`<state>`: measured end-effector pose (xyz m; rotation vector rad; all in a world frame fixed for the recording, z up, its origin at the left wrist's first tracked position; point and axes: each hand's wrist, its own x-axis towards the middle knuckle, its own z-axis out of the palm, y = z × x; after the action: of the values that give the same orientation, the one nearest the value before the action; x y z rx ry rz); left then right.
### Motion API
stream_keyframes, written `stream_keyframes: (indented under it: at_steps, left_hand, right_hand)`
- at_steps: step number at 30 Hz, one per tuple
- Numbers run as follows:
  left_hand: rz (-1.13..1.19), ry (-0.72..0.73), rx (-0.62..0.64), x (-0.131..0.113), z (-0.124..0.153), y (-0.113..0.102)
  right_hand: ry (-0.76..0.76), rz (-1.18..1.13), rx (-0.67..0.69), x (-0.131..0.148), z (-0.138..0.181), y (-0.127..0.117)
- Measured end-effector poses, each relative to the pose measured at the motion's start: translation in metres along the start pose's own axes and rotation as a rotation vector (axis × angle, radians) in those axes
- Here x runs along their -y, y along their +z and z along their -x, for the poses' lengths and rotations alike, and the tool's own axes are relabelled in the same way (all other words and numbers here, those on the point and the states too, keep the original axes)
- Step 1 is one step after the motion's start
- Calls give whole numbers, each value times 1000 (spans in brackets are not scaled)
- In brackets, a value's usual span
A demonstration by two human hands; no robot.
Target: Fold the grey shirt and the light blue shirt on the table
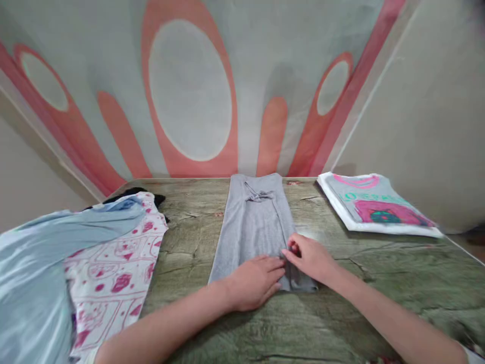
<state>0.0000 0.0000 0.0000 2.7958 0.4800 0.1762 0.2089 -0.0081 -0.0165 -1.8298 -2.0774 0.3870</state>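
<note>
A grey garment (260, 222) lies on the wooden-topped table, folded into a long narrow shape, with a small tie or knot near its far end. My left hand (257, 279) rests flat on its near end, fingers stretched to the right. Close beside those fingertips, my right hand (306, 255) is curled, thumb and fingers pinching the garment's right edge. The folds under my left palm are hidden.
On the left, a heap of clothes holds a light blue piece (41, 273) and a white one with pink prints (121, 263), with black cloth (158, 199) behind. A folded grey printed shirt (379, 199) lies on white material at right. A patterned wall (250, 76) rises behind the table (189, 222).
</note>
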Motion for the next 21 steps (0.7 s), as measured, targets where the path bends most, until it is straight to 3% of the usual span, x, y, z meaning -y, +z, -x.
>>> stream_keyframes:
  at_steps: [10, 21]
  left_hand:
    - [15, 111, 52, -2, 7, 4]
    - [25, 117, 109, -8, 6, -7]
  right_hand:
    - [47, 112, -15, 5, 2, 2]
    - [-87, -9, -92, 13, 3, -1]
